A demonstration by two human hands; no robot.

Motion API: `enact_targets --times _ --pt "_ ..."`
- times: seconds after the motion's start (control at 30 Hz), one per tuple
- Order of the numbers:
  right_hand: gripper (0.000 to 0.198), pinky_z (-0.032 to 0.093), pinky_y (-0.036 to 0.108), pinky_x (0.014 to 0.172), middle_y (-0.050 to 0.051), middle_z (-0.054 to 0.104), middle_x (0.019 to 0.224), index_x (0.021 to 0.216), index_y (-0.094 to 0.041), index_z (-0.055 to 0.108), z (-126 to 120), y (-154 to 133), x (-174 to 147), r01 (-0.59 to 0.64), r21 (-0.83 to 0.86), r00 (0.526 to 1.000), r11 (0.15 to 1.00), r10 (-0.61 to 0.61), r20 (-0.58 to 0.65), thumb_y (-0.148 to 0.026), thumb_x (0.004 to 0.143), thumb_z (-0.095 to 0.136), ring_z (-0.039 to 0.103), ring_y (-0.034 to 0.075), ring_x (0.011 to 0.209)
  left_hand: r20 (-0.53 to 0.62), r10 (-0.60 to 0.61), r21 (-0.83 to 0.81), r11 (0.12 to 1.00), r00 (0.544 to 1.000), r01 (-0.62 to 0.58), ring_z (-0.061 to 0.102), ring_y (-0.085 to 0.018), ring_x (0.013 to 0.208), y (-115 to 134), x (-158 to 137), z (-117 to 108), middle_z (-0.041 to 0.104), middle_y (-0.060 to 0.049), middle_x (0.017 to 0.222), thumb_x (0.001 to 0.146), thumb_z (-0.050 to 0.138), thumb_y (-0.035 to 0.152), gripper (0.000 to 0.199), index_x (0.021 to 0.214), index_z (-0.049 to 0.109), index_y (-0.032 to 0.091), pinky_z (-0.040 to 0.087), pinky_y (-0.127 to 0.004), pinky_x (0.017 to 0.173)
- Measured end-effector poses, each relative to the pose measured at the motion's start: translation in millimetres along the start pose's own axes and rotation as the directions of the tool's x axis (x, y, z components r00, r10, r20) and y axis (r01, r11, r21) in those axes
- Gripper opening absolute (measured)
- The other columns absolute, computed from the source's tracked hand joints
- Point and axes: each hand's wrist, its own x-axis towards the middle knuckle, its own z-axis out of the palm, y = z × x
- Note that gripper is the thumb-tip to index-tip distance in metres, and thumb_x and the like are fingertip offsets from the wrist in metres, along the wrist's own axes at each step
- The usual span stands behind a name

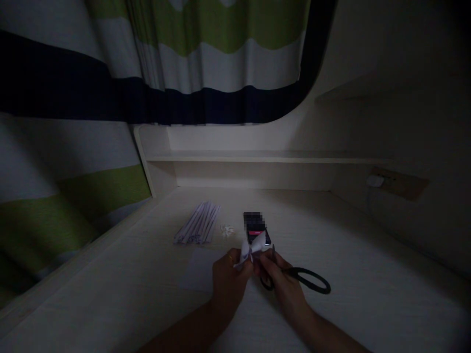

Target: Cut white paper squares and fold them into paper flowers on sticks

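My left hand [231,275] pinches a folded piece of white paper [253,245], its fingers closed at the paper's lower edge. Close beside it, my right hand [283,279] is closed around a pair of black-handled scissors [312,281]; one handle loop sticks out to the right and the other hangs below the fingers. The right fingertips also meet the paper, though their exact grip is hidden. A flat sheet of paper [196,269] lies on the table, partly behind my left hand. Just beyond the folded paper rests a phone [253,223] with a lit screen.
A bundle of rolled paper sticks [198,223] lies at the back left on the white table [349,314]. Small white bits [227,230] sit beside it. A shelf [250,157] runs along the back. At right, a plug [375,181] sits in a socket strip; curtains hang left.
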Motion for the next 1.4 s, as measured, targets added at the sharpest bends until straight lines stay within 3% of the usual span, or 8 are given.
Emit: enact_targets --times 0.27,0.53,0.73,0.93,1.0,1.1,1.2,1.4 --pt "0.027 0.035 0.023 0.049 -0.002 0.052 0.058 0.069 -0.02 0.045 -2 1 5 -0.05 -0.065 0.997 0.997 0.046 -0.057 -0.046 0.073 0.051 0.045 0.012 0.052 -0.038 -0.19 -0.142 0.973 0.981 0.183 0.039 -0.007 0.042 -7 11 3 0.045 0.006 0.044 0.061 0.055 0.025 0.014 0.052 0.052 0.014 0.028 -0.018 0.042" --pt "0.027 0.041 0.027 0.051 0.001 0.059 0.053 0.065 -0.016 0.056 -22 -24 13 -0.144 0.042 0.981 0.989 0.148 -0.127 -0.041 0.061 0.065 0.052 0.014 0.048 0.005 -0.304 -0.313 0.904 0.953 0.29 0.044 -0.01 0.045 -8 15 0 0.052 0.002 0.05 0.058 0.058 0.027 0.016 0.062 0.06 0.011 0.03 -0.02 0.044" --pt "0.025 0.045 0.029 0.059 0.003 0.063 0.064 0.078 -0.016 0.058 -25 -40 11 -0.097 0.128 0.995 0.987 0.096 0.014 -0.037 0.065 0.062 0.057 0.015 0.058 0.028 -0.323 -0.346 0.885 0.946 0.312 0.047 -0.012 0.048 -10 17 0 0.054 0.0 0.051 0.057 0.059 0.028 0.02 0.066 0.061 0.01 0.033 -0.022 0.047" --pt "0.021 0.047 0.033 0.061 0.002 0.065 0.063 0.073 -0.02 0.052 -22 -27 11 -0.115 0.141 0.993 0.983 0.108 0.057 -0.034 0.063 0.064 0.062 0.019 0.059 0.048 -0.333 -0.367 0.871 0.942 0.327 0.045 -0.011 0.047 -6 16 0 0.054 0.0 0.051 0.057 0.059 0.026 0.017 0.062 0.059 0.01 0.033 -0.022 0.047" --pt "0.017 0.046 0.031 0.059 0.002 0.065 0.064 0.07 -0.019 0.055 -24 -24 11 -0.043 -0.009 0.998 0.999 0.043 0.044 -0.032 0.064 0.064 0.061 0.019 0.06 0.062 -0.344 -0.382 0.859 0.937 0.341 0.046 -0.011 0.048 -5 16 0 0.055 0.0 0.053 0.057 0.059 0.026 0.017 0.063 0.06 0.01 0.034 -0.022 0.048" --pt "0.009 0.045 0.029 0.06 0.003 0.063 0.069 0.07 -0.019 0.062 -28 -26 12 0.213 -0.275 0.973 0.938 -0.179 0.143 -0.027 0.07 0.059 0.059 0.017 0.065 0.074 -0.357 -0.378 0.854 0.931 0.357 0.047 -0.011 0.05 -4 16 -1 0.057 -0.001 0.056 0.056 0.06 0.024 0.016 0.063 0.06 0.01 0.035 -0.022 0.049" --pt "0.011 0.045 0.028 0.062 0.004 0.061 0.073 0.077 -0.02 0.063 -30 -27 12 0.399 -0.342 0.91 0.851 -0.323 0.261 -0.022 0.076 0.052 0.057 0.016 0.069 0.081 -0.335 -0.373 0.863 0.939 0.34 0.048 -0.011 0.05 -5 15 -1 0.058 -0.001 0.058 0.057 0.059 0.023 0.015 0.065 0.061 0.01 0.035 -0.022 0.049" --pt "0.019 0.045 0.03 0.067 0.006 0.061 0.081 0.09 -0.022 0.061 -34 -14 15 0.575 -0.419 0.816 0.703 -0.457 0.354 -0.015 0.077 0.049 0.056 0.017 0.076 0.078 -0.331 -0.392 0.857 0.94 0.334 0.047 -0.011 0.048 -9 15 0 0.057 -0.001 0.053 0.057 0.061 0.026 0.017 0.063 0.06 0.01 0.034 -0.022 0.047"
